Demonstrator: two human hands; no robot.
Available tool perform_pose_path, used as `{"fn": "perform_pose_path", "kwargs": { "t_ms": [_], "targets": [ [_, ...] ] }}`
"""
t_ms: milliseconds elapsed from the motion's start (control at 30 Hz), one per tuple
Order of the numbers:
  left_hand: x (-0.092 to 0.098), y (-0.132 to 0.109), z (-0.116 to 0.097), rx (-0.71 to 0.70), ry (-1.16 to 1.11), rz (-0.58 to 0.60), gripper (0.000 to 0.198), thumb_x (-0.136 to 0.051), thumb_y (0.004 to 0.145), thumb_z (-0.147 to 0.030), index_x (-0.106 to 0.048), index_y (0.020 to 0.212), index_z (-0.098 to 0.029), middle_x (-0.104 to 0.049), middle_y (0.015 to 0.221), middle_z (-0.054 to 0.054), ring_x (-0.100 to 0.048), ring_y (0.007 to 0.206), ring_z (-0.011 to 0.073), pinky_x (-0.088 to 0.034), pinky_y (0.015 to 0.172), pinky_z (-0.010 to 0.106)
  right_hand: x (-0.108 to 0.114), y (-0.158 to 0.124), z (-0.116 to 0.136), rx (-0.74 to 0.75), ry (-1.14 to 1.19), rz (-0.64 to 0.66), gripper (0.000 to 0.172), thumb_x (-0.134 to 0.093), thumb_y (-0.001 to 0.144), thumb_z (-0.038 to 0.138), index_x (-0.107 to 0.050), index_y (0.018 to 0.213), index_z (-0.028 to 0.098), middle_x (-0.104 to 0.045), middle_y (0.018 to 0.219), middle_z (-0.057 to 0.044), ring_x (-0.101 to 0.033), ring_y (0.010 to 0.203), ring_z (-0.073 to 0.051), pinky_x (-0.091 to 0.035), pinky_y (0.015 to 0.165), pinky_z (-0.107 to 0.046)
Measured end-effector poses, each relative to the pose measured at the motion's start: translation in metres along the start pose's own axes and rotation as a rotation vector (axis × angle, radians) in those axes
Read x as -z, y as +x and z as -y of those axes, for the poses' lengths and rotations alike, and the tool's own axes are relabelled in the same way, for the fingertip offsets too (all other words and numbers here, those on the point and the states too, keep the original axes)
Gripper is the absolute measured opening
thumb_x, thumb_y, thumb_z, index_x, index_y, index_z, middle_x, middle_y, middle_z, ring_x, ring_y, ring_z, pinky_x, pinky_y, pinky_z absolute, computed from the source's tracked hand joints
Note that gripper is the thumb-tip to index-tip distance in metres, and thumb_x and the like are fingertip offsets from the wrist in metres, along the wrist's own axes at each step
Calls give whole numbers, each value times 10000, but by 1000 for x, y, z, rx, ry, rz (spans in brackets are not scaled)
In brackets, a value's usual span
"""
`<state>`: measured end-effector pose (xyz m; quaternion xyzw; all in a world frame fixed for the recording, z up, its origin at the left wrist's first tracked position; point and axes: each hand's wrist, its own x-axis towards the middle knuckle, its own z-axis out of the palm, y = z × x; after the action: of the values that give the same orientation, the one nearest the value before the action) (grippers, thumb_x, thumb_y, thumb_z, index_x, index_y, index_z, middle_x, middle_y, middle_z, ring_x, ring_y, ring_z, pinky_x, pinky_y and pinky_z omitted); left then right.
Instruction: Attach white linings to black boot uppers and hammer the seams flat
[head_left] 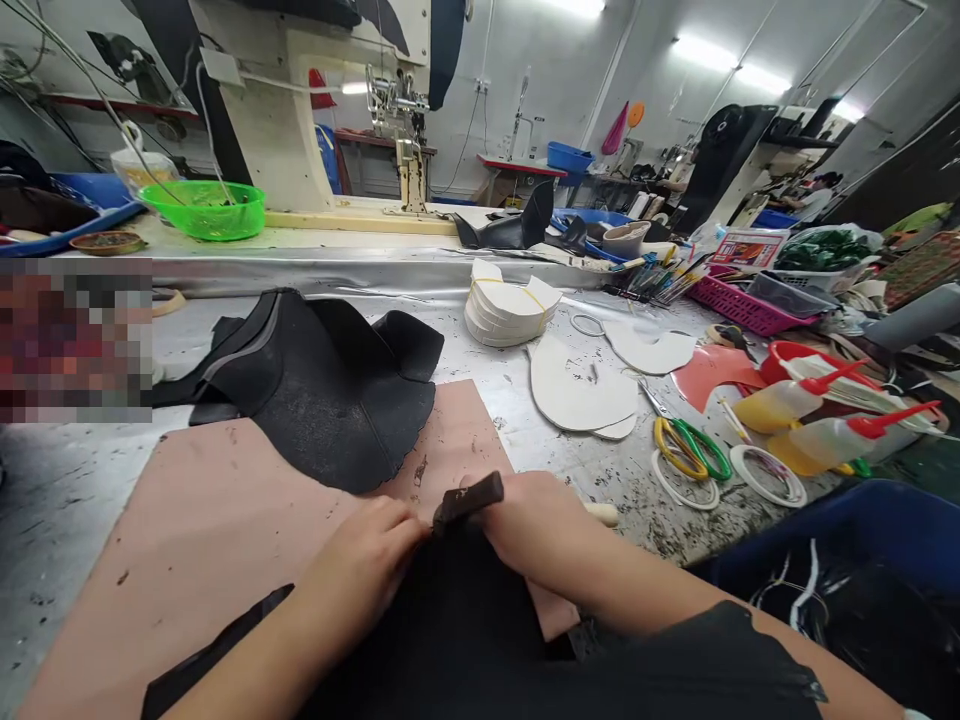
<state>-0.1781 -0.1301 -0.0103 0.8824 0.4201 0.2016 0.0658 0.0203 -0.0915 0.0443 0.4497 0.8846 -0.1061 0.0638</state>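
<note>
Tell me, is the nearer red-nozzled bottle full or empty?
Part-full: the nearer bottle has yellow liquid low down and looks pale above, towards its red nozzle.

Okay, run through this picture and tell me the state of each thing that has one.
Right hand, closed around the hammer
Left hand, fingers bent, beside the hammer's head
Large black piece, bent, partly on the pink board
White stack, bound with yellow bands
Scissors, lying down; blade opening unclear
Squeeze bottles, tilted, part full
Ceiling lights, lit

Apparently no legible text.
</note>
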Motion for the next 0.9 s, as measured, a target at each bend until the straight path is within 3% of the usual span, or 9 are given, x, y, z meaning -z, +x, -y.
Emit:
{"fn": "perform_pose_path", "kwargs": {
  "t_ms": [133,300,400,467,567,667,767,900],
  "targets": [
    [-3,-5,-13,-102,189,-53,288,-335,847,-46,-613,829,-120,-612,744,87,-555,658,203,-487,556,312,1,2,4,33,-8,-121,193,-447,822,118,-616,861,205,-652,690,-21,-583,595,-172,-266,490,-265],
    [1,-20,-28,-193,395,-47,344,-327,744,11,-618,900,-86,-664,875,140,-613,780,246,-530,629,337,4,5,8,83,6,-72,188,-450,807,106,-612,831,199,-646,673,-16,-577,588,-162,-263,492,-262],
    [3,-28,-29,-197,379,-97,337,-323,764,3,-615,897,-101,-669,943,128,-616,850,237,-535,698,321,3,7,9,45,18,-138,211,-433,828,108,-606,893,211,-655,710,-15,-590,617,-163,-273,505,-255],
    [3,-31,-30,-195,335,-111,319,-317,804,-13,-612,890,-100,-669,893,117,-614,816,218,-533,707,306,1,8,9,41,25,-98,187,-453,814,116,-613,847,208,-663,735,-21,-591,622,-162,-265,496,-250],
    [3,-30,-32,-203,268,-96,310,-310,833,-27,-608,874,-102,-640,775,94,-595,706,191,-525,645,284,0,9,10,75,-20,-12,160,-495,752,100,-618,770,202,-655,696,-24,-583,604,-171,-240,482,-256],
    [7,-31,-29,-193,210,-81,300,-318,842,-40,-604,835,-130,-612,730,74,-569,645,181,-501,582,281,-7,11,14,86,10,-92,196,-473,778,95,-607,873,203,-643,693,-14,-573,609,-166,-251,500,-254],
    [24,-43,-10,10,118,-32,283,-331,873,-102,-605,839,-165,-616,782,56,-577,674,173,-489,603,279,-14,12,17,193,84,-55,173,-456,826,115,-592,898,194,-648,766,-16,-573,665,-158,-279,523,-242],
    [57,-68,19,437,-71,211,158,-480,813,-176,-618,879,-217,-626,878,24,-599,820,190,-478,716,299,-6,13,19,251,4,52,156,-471,816,112,-609,836,181,-650,771,-32,-577,682,-170,-283,528,-249]
  ]
}}
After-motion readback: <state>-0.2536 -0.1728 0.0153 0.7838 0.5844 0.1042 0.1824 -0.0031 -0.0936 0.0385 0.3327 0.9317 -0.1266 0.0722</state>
